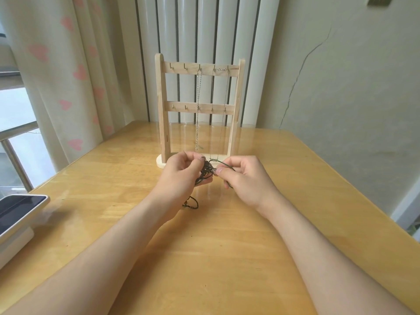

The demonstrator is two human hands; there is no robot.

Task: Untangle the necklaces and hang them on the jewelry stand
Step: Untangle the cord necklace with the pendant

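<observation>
- Head view: your left hand [181, 170] and right hand [246, 178] meet above the table [204, 258], just in front of the wooden jewelry stand [163, 110].
- Both hands pinch a tangle of dark cord necklaces [206, 171] between them; one loop trails onto the table beneath your left wrist.
- Two thin chains [197, 114] hang from the stand's top hooks.
- A dark-screened device [20, 209] lies at the table's left edge.
</observation>
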